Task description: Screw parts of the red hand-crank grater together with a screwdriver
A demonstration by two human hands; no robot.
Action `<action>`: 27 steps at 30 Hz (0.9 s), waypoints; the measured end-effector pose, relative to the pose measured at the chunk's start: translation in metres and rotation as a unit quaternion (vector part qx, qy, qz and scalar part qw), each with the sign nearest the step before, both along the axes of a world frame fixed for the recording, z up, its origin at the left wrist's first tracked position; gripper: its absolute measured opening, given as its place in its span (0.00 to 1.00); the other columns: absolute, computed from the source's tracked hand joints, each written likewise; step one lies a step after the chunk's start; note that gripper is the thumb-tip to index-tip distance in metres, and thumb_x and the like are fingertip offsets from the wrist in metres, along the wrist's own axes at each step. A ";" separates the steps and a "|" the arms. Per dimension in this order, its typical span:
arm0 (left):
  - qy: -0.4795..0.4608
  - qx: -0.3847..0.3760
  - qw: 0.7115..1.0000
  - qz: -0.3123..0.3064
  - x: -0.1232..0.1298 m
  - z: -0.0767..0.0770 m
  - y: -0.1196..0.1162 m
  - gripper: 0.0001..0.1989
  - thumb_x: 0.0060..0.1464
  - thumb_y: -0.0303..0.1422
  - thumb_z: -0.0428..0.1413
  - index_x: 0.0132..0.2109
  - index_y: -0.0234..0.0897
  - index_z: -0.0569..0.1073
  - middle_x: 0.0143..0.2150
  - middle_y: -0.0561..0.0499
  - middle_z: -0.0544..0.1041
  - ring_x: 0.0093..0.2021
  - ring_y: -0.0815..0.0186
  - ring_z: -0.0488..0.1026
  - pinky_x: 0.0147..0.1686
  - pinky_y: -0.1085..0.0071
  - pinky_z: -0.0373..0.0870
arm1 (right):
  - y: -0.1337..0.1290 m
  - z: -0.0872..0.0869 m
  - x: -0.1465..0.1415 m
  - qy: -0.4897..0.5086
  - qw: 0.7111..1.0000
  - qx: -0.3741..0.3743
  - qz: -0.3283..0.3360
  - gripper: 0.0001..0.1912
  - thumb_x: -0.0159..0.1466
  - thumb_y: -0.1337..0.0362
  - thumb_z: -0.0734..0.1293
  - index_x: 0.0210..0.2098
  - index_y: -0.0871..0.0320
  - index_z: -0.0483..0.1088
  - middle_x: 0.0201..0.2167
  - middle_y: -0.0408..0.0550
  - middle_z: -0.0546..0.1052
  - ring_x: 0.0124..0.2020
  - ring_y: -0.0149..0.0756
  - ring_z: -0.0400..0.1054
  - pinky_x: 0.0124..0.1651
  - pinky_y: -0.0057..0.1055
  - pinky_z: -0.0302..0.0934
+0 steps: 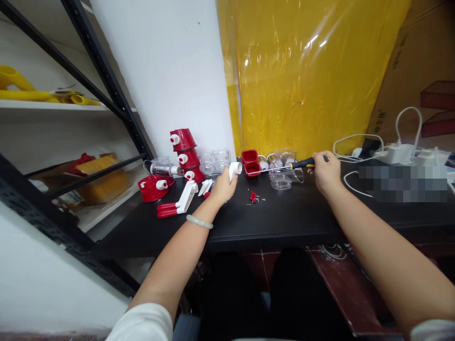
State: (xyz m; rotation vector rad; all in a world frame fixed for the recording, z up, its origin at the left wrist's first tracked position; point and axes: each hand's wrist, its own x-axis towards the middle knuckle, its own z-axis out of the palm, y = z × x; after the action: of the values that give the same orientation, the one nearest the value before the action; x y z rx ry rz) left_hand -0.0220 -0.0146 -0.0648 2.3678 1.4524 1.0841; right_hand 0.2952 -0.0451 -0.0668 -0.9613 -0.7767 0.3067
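My left hand [223, 186] is closed around a white plastic crank handle [235, 168], whose round hollow end sticks out above the fingers; the rest is hidden by the hand. My right hand [325, 171] grips a screwdriver [302, 163] by its black and yellow handle. Its long shaft points left, the tip in front of the red containers [251, 168] and a little apart from the white end. Below the tip lie small red pieces [253, 195] and several loose screws [263, 199]. Left of my left hand rests another crank handle [185, 199], white with red grips.
Red housings [188, 158] stand stacked against the wall, with another red housing [153, 188] and a grater drum [166, 169] beside them. Clear plastic cups [281, 177] sit at the back. White cables and a power strip [398, 152] lie right. A metal shelf [122, 111] borders the left.
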 end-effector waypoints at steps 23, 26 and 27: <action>0.002 -0.002 1.000 -0.028 0.000 -0.002 0.002 0.12 0.63 0.40 0.46 0.48 0.37 0.63 0.31 0.48 0.75 0.33 0.59 0.75 0.36 0.64 0.71 | 0.003 -0.002 -0.001 0.014 0.999 0.025 0.022 0.08 0.56 0.63 0.69 0.25 0.56 0.65 0.16 0.35 0.66 0.12 0.23 0.59 0.13 0.21 0.58; -0.005 0.002 0.999 -0.032 0.000 -0.005 0.005 0.12 0.63 0.40 0.46 0.48 0.38 0.63 0.31 0.49 0.75 0.33 0.59 0.75 0.36 0.64 0.71 | 0.004 -0.003 0.000 0.013 0.999 0.023 0.020 0.09 0.56 0.62 0.69 0.25 0.56 0.65 0.16 0.36 0.66 0.12 0.24 0.59 0.14 0.21 0.58; -0.007 0.004 0.999 -0.032 0.000 -0.005 0.005 0.12 0.63 0.40 0.46 0.48 0.38 0.63 0.31 0.49 0.75 0.33 0.59 0.75 0.36 0.64 0.71 | 0.004 -0.003 0.000 0.013 0.999 0.022 0.019 0.09 0.56 0.62 0.69 0.25 0.56 0.65 0.16 0.36 0.66 0.13 0.24 0.60 0.14 0.21 0.58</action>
State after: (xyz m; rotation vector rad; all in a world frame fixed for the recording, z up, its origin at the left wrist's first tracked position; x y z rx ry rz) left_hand -0.0223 -0.0091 -0.0699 2.3888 1.3610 1.0910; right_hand 0.2955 -0.0413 -0.0695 -0.9005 -0.7754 0.3323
